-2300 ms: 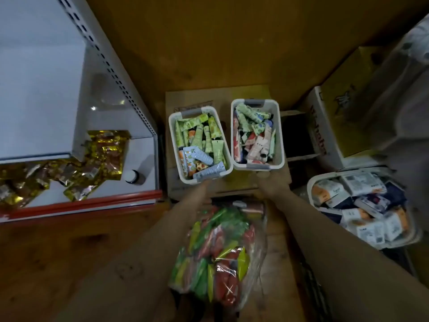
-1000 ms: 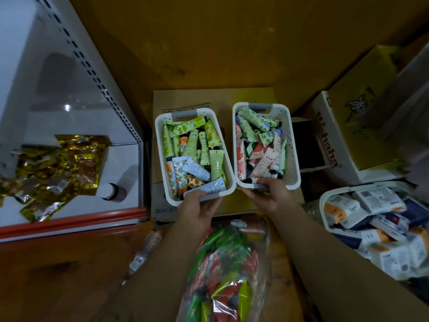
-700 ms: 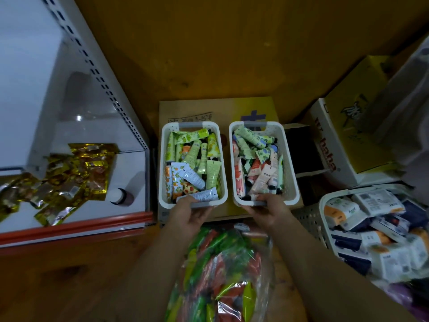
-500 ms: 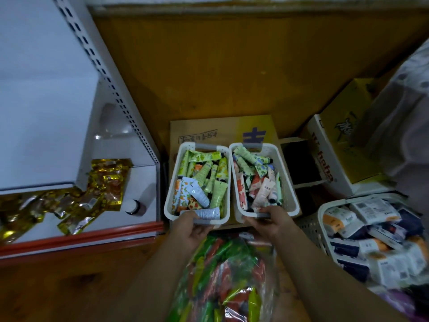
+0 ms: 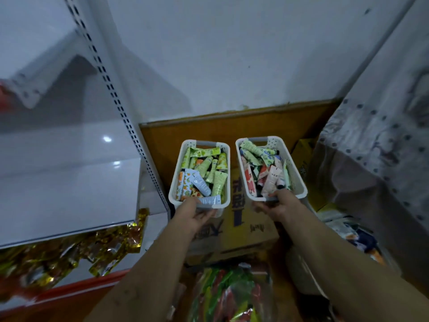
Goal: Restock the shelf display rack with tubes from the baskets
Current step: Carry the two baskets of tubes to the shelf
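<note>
Two white plastic baskets full of small tubes are lifted in front of me. My left hand grips the near rim of the left basket, which holds mostly green and orange-patterned tubes. My right hand grips the near rim of the right basket, filled with pink, red and green tubes. The white shelf rack with its perforated upright stands to the left.
Gold foil packets lie on the lower shelf behind a red edge strip. A cardboard box sits under the baskets. A clear bag of colourful packets is near my feet. A dotted cloth hangs on the right.
Both hands have lifted the two baskets up off the cardboard box, and they now sit slightly apart. My view has tilted upward, showing the white wall and more of the shelf.
</note>
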`<state>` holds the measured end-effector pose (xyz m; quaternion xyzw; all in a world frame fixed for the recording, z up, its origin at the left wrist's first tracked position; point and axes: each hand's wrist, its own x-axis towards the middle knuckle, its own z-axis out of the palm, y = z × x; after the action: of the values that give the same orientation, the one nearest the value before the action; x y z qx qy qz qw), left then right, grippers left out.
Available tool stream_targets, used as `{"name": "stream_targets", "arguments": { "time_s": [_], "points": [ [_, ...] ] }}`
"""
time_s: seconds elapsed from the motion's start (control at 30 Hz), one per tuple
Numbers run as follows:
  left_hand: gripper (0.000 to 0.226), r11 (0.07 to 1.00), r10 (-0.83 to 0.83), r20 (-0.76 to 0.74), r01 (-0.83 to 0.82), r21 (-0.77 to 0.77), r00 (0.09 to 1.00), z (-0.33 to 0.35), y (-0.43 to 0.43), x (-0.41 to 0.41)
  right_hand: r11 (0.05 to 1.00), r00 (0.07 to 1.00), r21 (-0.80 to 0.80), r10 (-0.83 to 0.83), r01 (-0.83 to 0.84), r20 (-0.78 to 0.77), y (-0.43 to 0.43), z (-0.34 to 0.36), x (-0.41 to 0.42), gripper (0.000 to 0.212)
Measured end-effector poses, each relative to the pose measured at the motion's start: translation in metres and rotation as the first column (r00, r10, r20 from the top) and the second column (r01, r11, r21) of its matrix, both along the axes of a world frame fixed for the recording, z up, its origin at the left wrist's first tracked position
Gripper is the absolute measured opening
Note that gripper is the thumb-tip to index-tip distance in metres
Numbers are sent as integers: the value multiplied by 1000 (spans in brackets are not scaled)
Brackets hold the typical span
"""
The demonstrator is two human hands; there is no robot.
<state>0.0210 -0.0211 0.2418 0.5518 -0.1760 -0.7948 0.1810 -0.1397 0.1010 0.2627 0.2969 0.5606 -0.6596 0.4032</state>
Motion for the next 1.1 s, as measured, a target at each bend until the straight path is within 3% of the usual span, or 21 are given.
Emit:
{"name": "stream_targets", "arguments": {
  "time_s": [0.2, 0.33, 0.57, 0.73, 0.97, 1.1],
  "points": [
    [24, 989, -88, -121, 72, -129, 989, 98, 16, -12, 996, 997, -85, -5, -2, -81, 16, 111, 2, 36],
    [39, 984, -62, -214, 23, -178, 975, 151, 28, -16, 987, 989, -162, -10, -14, -149, 35, 161, -3, 30],
    [10, 990, -92, -328, 50, -133, 940, 210, 59, -19, 976, 972, -216, -21, -31, -236, 76, 218, 0, 18],
    [7, 984, -160, -366, 120, -129, 917, 225, 71, -24, 987, 971, -158, -46, 9, -234, 100, 236, 17, 11],
    [6, 917, -399, -333, 365, -162, 854, 208, 76, -21, 967, 938, -115, -248, 226, -241, 132, 226, 59, 14],
    [32, 831, -555, -237, 521, -193, 797, 188, 82, -16, 911, 884, -73, -412, 406, -220, 157, 200, 93, 24]
  ]
}}
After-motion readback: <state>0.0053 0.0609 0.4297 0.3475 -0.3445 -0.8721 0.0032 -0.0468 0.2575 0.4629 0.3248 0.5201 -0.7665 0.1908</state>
